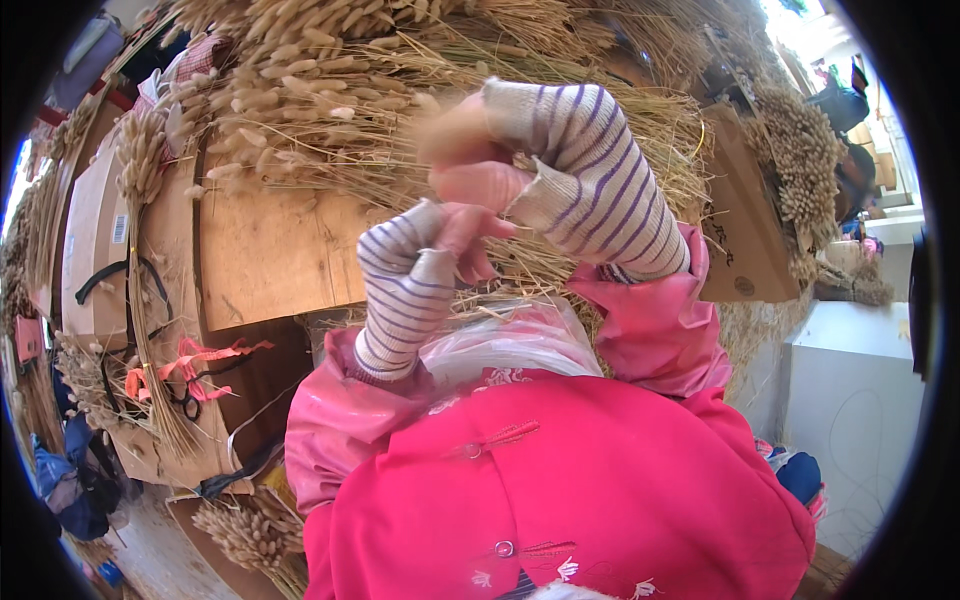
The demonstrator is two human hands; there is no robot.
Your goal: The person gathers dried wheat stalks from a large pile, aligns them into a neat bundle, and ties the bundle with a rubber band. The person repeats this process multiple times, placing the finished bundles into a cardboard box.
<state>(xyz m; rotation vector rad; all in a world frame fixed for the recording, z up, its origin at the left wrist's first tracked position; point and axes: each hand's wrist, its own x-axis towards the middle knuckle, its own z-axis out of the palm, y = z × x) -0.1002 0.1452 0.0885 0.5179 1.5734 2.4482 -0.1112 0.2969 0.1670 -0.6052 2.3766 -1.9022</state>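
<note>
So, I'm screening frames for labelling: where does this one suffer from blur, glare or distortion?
Head view, centre: the right hand is smeared, probably by motion, while the left hand is clearer; head view, left of the hands: the wooden board looks fairly crisp; head view, upper right: glare washes out the background; head view, rim: fisheye bending, black corners.

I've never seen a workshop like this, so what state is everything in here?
Left hand: fingers bent, fingertips bare beyond a striped cuff
Right hand: motion-blurred, grip unclear
Dried grass heap: loose, spread out
Separate grass bundle: gathered together
Orange ribbon: loose, crumpled
Pink jacket: front closed
Cardboard box at right: cannot tell whether open
</note>
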